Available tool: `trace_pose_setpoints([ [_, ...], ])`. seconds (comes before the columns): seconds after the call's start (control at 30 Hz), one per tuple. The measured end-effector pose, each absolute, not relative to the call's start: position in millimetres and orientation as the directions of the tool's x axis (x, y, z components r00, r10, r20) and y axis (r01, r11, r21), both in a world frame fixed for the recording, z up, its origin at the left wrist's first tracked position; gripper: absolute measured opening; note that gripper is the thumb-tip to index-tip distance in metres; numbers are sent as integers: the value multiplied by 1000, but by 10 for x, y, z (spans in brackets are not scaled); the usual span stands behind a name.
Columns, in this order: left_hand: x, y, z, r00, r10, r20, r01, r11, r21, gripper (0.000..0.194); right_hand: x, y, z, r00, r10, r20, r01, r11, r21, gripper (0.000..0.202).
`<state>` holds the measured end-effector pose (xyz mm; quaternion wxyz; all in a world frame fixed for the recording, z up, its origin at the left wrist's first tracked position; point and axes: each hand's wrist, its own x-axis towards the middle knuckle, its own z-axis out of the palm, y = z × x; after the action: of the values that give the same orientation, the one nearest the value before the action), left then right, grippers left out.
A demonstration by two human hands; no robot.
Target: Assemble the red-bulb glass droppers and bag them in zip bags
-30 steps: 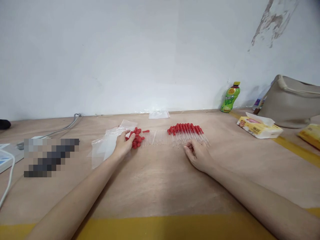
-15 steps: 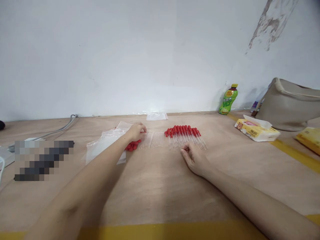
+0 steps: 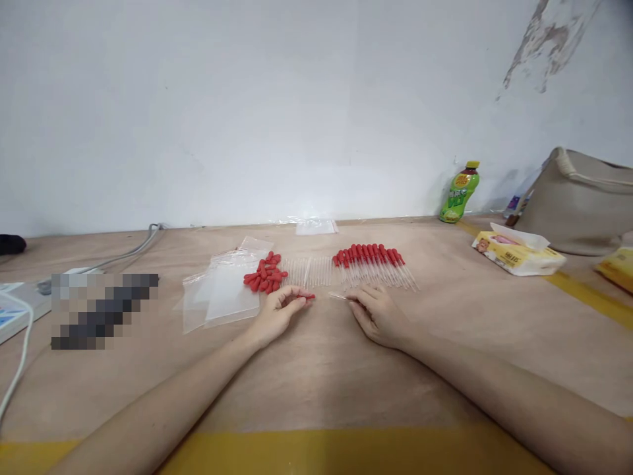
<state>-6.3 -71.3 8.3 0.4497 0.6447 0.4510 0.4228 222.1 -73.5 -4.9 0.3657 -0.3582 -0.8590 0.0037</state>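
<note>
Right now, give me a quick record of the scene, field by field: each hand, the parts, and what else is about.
left hand: pinches red bulb
right hand: holds clear tube
loose red bulbs: heap beside plastic bags
bare tubes: row
finished droppers: row, right
far right: green bottle, tissue pack

Soft, even light is filling the scene, seeming to come from above and in front, and the white wall (image 3: 247, 112) is glowing pale without hot spots. The worktop (image 3: 316, 369) is taking only faint, diffuse shadows under the 2 forearms. Wide-angle distortion is bowing the worktop's far edge and stretching the corners. Small items at mid-distance are looking slightly soft. A pixelated block (image 3: 101, 310) is masking 1 patch at left.
</note>
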Motion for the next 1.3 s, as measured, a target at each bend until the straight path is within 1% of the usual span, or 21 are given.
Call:
trace_pose_setpoints([
  [0.1, -45, -686, 61, 204, 971, 125, 212, -169, 963, 27, 2103, -687, -27, -474, 625, 620, 643, 727, -241, 18],
  [0.27, -57, -661, 19, 213, 965, 156, 166, -193, 967, 31, 1968, -602, -33, -439, 621, 649, 648, 720, -250, 18],
  [0.57, -55, -657, 30, 228, 959, 171, 112, -200, 973, 37, 1989, -658, 33, -502, 610, 613, 656, 730, -189, 17],
  [0.73, -55, -639, 4, 267, 958, 109, 104, -141, 985, 32, 2002, -636, 41, -530, 619, 579, 593, 759, -269, 18],
  [0.87, -41, -651, 15, 259, 961, 100, 112, -133, 985, 33, 2024, -586, 12, -540, 641, 546, 555, 758, -342, 19],
  [1.0, -39, -683, 47, 274, 957, 94, 164, -143, 976, 29, 2045, -546, 14, -574, 642, 508, 539, 764, -355, 18],
  [1.13, -43, -706, 60, 315, 944, 94, 213, -167, 963, 22, 2061, -560, 76, -606, 650, 459, 574, 757, -312, 17],
  [1.2, -39, -709, 53, 321, 942, 95, 227, -174, 958, 21, 2059, -590, 114, -615, 649, 449, 608, 752, -255, 18],
  [1.3, -29, -709, 40, 304, 946, 111, 263, -195, 945, 20, 2038, -643, 151, -607, 630, 485, 657, 741, -142, 21],
])
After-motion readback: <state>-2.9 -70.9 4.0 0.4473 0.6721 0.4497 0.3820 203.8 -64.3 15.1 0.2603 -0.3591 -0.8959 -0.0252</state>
